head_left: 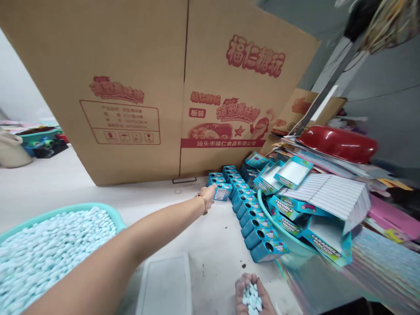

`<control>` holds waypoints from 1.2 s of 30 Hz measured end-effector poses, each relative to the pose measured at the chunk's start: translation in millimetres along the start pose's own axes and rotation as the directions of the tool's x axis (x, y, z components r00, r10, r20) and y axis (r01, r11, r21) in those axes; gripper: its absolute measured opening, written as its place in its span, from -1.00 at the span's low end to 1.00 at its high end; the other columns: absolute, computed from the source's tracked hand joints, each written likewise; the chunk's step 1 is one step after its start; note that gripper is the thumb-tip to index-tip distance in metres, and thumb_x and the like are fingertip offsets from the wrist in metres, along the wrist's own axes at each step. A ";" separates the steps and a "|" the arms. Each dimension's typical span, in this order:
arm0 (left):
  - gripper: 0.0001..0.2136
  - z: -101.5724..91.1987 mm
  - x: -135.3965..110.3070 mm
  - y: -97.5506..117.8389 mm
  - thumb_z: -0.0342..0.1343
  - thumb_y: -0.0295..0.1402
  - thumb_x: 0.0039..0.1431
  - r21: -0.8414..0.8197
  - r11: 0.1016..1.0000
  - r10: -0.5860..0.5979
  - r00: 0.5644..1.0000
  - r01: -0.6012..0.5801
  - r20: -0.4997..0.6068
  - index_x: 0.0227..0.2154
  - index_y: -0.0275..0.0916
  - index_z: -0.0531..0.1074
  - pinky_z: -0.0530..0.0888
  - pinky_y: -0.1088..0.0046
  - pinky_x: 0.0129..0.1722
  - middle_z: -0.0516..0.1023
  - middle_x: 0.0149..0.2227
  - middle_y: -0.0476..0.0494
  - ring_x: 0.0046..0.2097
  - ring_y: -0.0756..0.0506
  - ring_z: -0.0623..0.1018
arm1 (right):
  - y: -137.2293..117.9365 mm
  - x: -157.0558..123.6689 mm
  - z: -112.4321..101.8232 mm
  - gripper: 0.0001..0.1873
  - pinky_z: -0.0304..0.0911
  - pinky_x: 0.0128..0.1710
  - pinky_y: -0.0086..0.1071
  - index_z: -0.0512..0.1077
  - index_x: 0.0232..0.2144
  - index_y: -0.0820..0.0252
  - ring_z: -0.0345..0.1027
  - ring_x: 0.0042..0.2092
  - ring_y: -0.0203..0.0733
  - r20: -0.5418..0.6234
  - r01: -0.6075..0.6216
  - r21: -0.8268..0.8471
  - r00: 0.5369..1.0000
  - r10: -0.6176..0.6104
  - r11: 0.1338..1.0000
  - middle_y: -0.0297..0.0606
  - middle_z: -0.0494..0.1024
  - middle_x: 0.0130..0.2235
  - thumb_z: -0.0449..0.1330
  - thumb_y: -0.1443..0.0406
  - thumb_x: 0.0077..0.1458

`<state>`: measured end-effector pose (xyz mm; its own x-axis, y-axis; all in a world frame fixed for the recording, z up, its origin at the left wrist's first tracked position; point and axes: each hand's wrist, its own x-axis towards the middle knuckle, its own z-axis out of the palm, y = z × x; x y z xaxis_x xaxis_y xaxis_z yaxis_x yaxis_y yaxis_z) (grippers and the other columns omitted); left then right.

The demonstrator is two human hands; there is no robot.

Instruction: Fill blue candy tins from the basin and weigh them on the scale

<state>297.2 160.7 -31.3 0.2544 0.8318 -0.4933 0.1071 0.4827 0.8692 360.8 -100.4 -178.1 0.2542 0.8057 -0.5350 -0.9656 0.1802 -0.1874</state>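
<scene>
My left hand (208, 197) reaches out across the white table, its fingers closed on a small blue candy box (223, 192) beside the row's far end. A bracelet circles that wrist. Low in the view, my right hand (240, 295) is cupped palm up around a small heap of pale blue candies (252, 299). Between the hands runs a row of small blue boxes (254, 223) with dark round holes on their tops. More such candies (59, 253) fill a large turquoise basin (113, 212) at the left.
A big cardboard carton (141, 57) stands behind the boxes. To the right, a turquoise tub (285, 234) holds blue display trays (292, 173) and white folded card. A red basin (337, 142) rests on stacked sheets. A whitish plastic lid or box (166, 284) lies nearest me.
</scene>
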 end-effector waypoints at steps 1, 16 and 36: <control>-0.66 -12.8 -13.2 0.8 0.05 -0.23 0.25 0.016 1.000 0.012 1.000 -0.013 0.015 0.03 -0.27 0.31 0.48 0.17 -0.10 0.40 0.02 -0.22 -0.05 -0.14 0.48 | 1.5 -6.4 5.7 -0.82 0.46 -0.32 -0.37 0.44 -0.49 0.26 0.41 -0.39 -0.33 -0.023 0.020 0.016 1.000 -0.020 1.000 -0.37 0.46 -0.45 0.33 0.50 -0.22; -0.41 -256.3 -326.7 -155.4 0.04 -0.44 0.13 0.914 -0.108 0.411 0.820 -0.391 0.399 0.24 -0.24 0.05 0.33 0.07 -0.01 0.39 0.08 -0.31 0.05 -0.31 0.38 | 84.2 -66.4 76.8 -0.84 0.37 -0.45 -0.52 0.28 -0.43 0.21 0.31 -0.44 -0.41 0.060 -0.004 0.009 0.998 0.004 1.000 -0.41 0.35 -0.45 0.12 0.51 -0.11; -0.26 -194.7 -253.9 -119.9 0.02 -0.48 0.12 0.746 0.245 0.659 0.670 -0.619 0.341 0.29 -0.15 -0.22 0.30 0.14 0.01 0.43 -0.05 -0.19 -0.03 -0.20 0.41 | 84.9 -69.9 83.6 -0.92 0.37 -0.42 -0.49 0.34 -0.46 0.21 0.34 -0.43 -0.40 0.085 0.034 -0.095 0.996 -0.026 0.995 -0.44 0.40 -0.49 0.19 0.42 -0.07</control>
<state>32.7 -55.0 -16.9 0.5685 0.7826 0.2537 0.5855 -0.6015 0.5435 256.5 -94.3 -87.7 0.2733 0.8458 -0.4582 -0.9469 0.1526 -0.2831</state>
